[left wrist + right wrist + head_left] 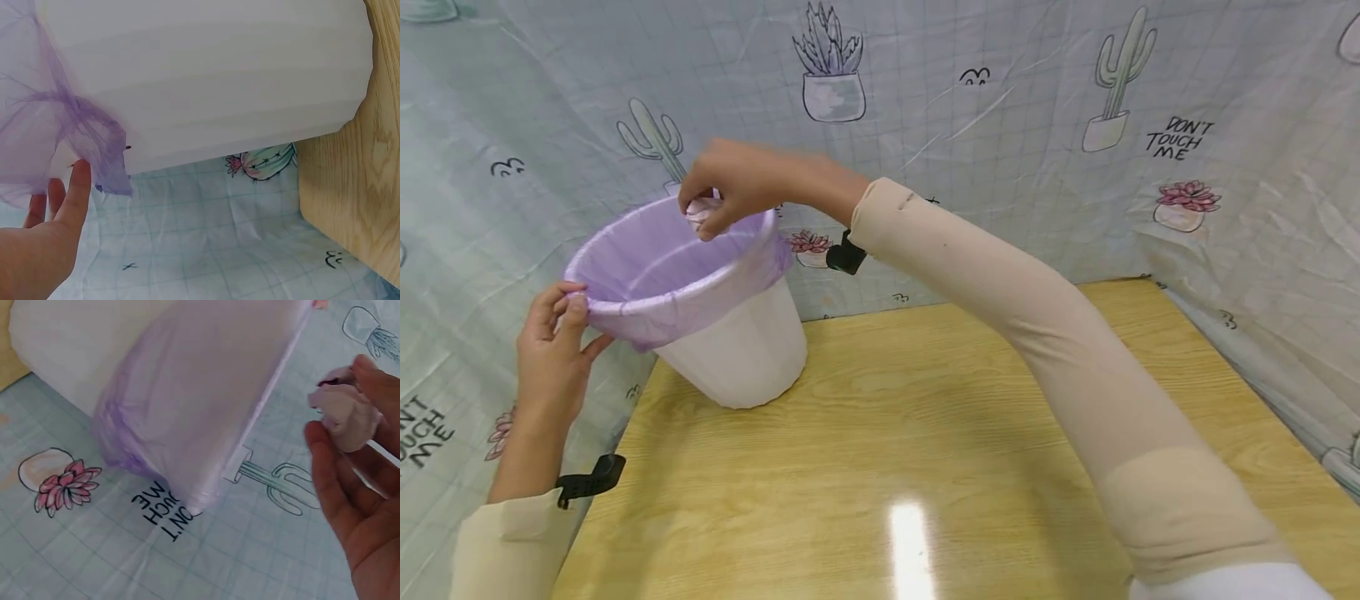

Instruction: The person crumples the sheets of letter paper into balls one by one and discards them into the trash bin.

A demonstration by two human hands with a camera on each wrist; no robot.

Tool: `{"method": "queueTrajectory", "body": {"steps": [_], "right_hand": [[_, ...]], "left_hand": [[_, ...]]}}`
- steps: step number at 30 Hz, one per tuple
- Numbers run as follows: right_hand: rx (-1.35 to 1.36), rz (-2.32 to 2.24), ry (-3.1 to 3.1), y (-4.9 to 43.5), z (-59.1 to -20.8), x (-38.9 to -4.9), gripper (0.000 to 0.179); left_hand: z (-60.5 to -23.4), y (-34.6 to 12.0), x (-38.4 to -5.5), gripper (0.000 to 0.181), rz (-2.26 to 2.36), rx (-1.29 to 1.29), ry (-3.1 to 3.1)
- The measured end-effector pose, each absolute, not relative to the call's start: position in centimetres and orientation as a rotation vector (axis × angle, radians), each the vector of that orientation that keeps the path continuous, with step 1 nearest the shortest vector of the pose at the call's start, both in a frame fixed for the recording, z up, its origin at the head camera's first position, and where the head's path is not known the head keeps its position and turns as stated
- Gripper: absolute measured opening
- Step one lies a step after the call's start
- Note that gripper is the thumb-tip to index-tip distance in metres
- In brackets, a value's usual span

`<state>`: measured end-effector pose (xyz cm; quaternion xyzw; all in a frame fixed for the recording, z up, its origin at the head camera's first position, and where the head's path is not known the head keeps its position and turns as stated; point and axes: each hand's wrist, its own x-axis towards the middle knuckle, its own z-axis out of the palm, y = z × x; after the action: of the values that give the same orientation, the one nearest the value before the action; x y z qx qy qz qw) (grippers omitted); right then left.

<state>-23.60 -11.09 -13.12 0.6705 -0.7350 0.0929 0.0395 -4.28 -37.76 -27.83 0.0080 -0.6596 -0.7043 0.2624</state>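
A white trash bin [737, 350] stands at the table's far left corner, lined with a thin purple trash bag [655, 258] folded over its rim. My left hand [553, 350] grips the lined rim at its left side, thumb and fingers on either side of the edge. In the left wrist view, loose bag folds [103, 134] hang beside that hand's fingers. Above the bin's mouth, my right hand [737, 183] holds a crumpled ball of whitish paper [702, 212]. The right wrist view shows the paper ball [347, 415] between thumb and fingers. The bin's bottom inside is hidden.
A wood-grain table [880, 400] extends to the right of the bin. Behind and beside it hangs a wrinkled cloth [925, 125] printed with cacti and writing. Light glares off the table near its front.
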Motion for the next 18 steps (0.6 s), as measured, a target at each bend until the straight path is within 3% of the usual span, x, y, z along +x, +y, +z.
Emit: {"method": "queueTrajectory", "body": {"steps": [11,18], "right_hand": [[2.048,0.066,-2.645,-15.2,-12.2,-24.9,0.018],[1.766,-0.188,-2.953,-17.5,-9.8,-25.2,0.020]], "left_hand": [[-28.3,-38.8,-5.2,0.032,-1.930,-0.001,-1.782],[-28.4,-38.9,-6.3,0.033,-1.924,0.004,-1.807]]}}
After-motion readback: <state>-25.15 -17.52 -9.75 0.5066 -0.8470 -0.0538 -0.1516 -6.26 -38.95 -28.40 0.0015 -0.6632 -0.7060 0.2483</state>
